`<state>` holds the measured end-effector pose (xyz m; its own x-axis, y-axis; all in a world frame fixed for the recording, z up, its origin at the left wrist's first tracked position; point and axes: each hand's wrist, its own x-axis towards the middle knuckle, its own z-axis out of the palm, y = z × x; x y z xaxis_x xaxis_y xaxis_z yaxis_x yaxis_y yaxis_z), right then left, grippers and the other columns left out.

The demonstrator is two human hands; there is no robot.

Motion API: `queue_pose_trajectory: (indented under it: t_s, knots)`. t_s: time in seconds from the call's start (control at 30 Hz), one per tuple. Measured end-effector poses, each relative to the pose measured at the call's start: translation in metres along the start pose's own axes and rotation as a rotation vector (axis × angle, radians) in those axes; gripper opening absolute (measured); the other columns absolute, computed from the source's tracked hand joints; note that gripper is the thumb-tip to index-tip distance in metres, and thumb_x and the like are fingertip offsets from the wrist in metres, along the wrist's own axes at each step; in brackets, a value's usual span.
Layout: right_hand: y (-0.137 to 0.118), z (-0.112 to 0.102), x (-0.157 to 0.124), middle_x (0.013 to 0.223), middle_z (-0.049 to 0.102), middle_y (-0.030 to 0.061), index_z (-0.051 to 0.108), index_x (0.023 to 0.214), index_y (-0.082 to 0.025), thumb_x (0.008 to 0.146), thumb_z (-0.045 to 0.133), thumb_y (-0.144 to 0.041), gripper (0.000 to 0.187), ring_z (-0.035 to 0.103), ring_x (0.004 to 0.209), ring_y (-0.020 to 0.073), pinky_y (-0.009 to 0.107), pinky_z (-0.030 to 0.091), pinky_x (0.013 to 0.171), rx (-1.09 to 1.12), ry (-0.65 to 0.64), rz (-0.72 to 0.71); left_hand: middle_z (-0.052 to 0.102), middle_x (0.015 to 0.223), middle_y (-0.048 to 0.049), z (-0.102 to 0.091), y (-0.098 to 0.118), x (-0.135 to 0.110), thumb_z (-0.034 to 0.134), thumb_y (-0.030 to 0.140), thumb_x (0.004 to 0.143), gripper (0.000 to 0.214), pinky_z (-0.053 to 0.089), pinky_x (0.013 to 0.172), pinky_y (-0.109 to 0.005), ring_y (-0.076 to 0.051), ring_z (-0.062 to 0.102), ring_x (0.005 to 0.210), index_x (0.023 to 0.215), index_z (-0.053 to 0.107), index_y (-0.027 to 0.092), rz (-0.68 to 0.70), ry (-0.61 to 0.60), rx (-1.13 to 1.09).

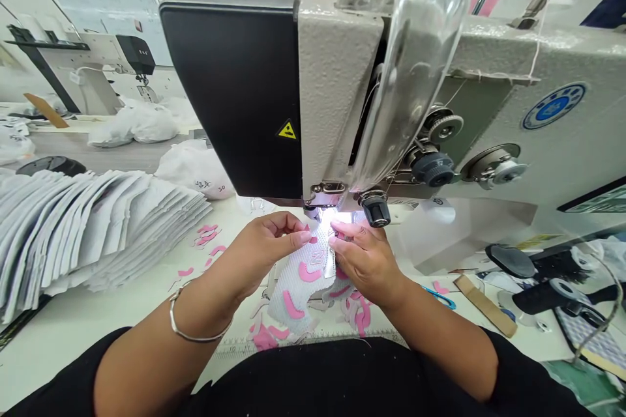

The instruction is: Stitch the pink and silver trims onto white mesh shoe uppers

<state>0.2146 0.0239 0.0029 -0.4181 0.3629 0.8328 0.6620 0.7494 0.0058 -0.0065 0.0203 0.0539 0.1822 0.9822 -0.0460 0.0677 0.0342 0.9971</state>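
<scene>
Under the head of a sewing machine (325, 98) lies a white mesh fabric piece (288, 290) with pink curved patches (293, 304) and an N-shaped mark on it. My left hand (276, 238) is at the piece's left edge, thumb and forefinger pinched on a small pink patch (309, 234). On the other side my right hand (364, 254) grips the fabric's right edge close to the lit needle area, its fingertips bent together. The needle itself is lost in the bright light. Loose pink patches (267, 337) lie just below the fabric.
A large stack of white fabric pieces (98, 234) fans out at left, with pink scraps (206, 234) beside it. White bags (195, 169) sit behind. At right are blue-handled scissors (440, 298), a brown strip (484, 305) and a black thread spool (542, 296). A ruler (229, 346) runs along the front edge.
</scene>
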Motion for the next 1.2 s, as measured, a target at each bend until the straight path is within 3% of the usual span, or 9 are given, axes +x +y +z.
queue_pose_trajectory:
  t_s: [0.13, 0.3, 0.93, 1.2]
  knots:
    - [0.000, 0.000, -0.001, 0.114, 0.072, 0.0065, 0.066, 0.100, -0.023, 0.088, 0.063, -0.013, 0.016, 0.064, 0.096, 0.0193, 0.037, 0.046, 0.085, 0.002, -0.002, -0.006, 0.064, 0.086, -0.0014, 0.010, -0.002, 0.006, 0.079, 0.039, 0.071, 0.024, 0.042, 0.072, -0.028, -0.016, 0.055, 0.078, 0.080, 0.068, 0.021, 0.047, 0.069, 0.078]
    - [0.000, 0.000, -0.001, 0.113, 0.071, 0.0064, 0.066, 0.100, -0.023, 0.089, 0.061, -0.013, 0.016, 0.064, 0.096, 0.0192, 0.037, 0.046, 0.084, 0.005, -0.006, -0.011, 0.062, 0.077, -0.0011, 0.018, -0.004, 0.012, 0.077, 0.038, 0.071, 0.023, 0.043, 0.068, -0.029, -0.016, 0.055, 0.071, 0.075, 0.066, 0.019, -0.009, 0.050, 0.075]
    - [-0.001, 0.000, -0.002, 0.113, 0.071, 0.0072, 0.064, 0.100, -0.022, 0.088, 0.063, -0.013, 0.016, 0.062, 0.095, 0.0192, 0.038, 0.046, 0.086, 0.042, -0.008, -0.016, 0.067, 0.085, -0.0021, 0.022, -0.010, 0.012, 0.073, 0.042, 0.075, 0.024, 0.046, 0.071, -0.032, -0.018, 0.060, 0.078, 0.076, 0.065, 0.020, 0.055, 0.095, 0.207]
    - [0.000, 0.002, -0.003, 0.115, 0.070, 0.0050, 0.062, 0.123, -0.028, 0.087, 0.063, -0.010, 0.040, 0.062, 0.098, 0.0191, 0.038, 0.044, 0.088, 0.007, -0.037, -0.011, 0.063, 0.077, -0.0006, 0.021, -0.006, 0.010, 0.071, 0.039, 0.076, 0.019, 0.041, 0.066, -0.029, -0.017, 0.055, 0.073, 0.076, 0.065, 0.021, 0.068, 0.107, 0.303]
